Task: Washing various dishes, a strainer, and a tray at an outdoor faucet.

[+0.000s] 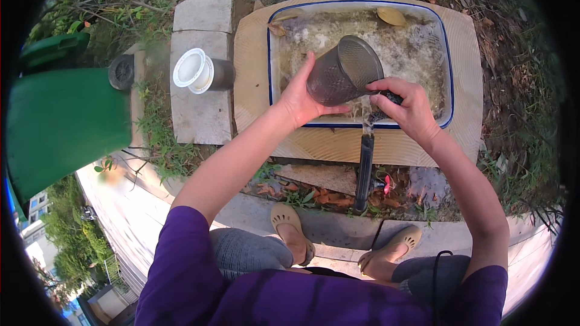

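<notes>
Mid-frame, the left hand (298, 98) grips a mesh cup (331, 76) over a tray (270, 60); the right hand (413, 107) clutches an unclear dark piece (391, 96). Likely rinsing; the next move needs steadiness.

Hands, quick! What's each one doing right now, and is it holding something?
Left hand: closed around a dark cup, holding it.
Right hand: closed on a small dark thing; fingers hide too much to tell what.

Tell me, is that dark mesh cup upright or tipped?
Tipped: the cup leans in the left hand, its side wall showing and its open mouth turned toward the picture's right.
</notes>
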`<state>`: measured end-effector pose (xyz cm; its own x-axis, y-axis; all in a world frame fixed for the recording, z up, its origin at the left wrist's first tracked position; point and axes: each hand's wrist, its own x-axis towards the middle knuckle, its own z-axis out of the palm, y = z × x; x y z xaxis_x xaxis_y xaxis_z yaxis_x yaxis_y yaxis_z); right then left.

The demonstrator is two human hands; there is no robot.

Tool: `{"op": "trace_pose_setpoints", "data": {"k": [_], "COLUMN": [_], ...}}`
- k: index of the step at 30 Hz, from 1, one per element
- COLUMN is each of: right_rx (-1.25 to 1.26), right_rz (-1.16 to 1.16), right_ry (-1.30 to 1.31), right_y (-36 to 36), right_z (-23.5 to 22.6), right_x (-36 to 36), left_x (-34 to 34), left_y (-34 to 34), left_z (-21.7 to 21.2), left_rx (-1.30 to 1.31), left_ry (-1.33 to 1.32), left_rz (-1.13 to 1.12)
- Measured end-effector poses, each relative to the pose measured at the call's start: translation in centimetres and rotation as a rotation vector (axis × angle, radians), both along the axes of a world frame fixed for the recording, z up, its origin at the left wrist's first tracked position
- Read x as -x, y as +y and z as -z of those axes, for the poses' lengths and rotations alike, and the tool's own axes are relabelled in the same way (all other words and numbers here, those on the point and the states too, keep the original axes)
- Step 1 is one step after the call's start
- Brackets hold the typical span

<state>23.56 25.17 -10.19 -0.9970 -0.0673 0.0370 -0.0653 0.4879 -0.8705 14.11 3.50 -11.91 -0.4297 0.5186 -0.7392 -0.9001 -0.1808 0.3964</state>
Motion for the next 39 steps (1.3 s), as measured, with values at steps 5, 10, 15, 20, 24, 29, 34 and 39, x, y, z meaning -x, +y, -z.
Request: {"op": "trace_pose_setpoints", "data": {"k": [5,10,15,20,24,29,34,39], "right_rx": [0.239,0.224,-0.196,-0.613,0.818,1.311,0.246,-0.374], "right_rz": [-0.071,0.343,-0.217,-0.383,0.114,0.168,-0.332,-0.454], "right_ry": [-0.268,-0.262,-0.014,0.294,-0.758,-0.664,-0.301,-0.244], "right_y": [1.6,4.5,1.9,-0.3,-1.5,-0.6,-3.5,-3.2], "right_z": [0.6,0.2,1.0,5.8,3.4,4.4,4.5,5.0], "right_x": [-1.2,-0.9,-0.3,-1.2,0.1,0.3,0.9,1.2], "left_x": [0.3,-0.4,-2.1,-2.1,-1.8,-2.6,1.1,0.5], "left_y": [0.6,0.8,3.7,5.6,5.5,5.5,0.9,2.7], "left_z": [1.5,2.8,1.3,3.2,3.4,3.7,2.2,2.0], "left_rx": [-0.098,-0.002,0.023,0.112,0.09,-0.036,-0.123,0.184], "left_ry": [0.029,-0.02,-0.045,0.133,0.304,0.502,-0.137,0.111], "left_rz": [0.052,0.15,0.195,0.234,0.084,0.026,0.302,0.196]}}
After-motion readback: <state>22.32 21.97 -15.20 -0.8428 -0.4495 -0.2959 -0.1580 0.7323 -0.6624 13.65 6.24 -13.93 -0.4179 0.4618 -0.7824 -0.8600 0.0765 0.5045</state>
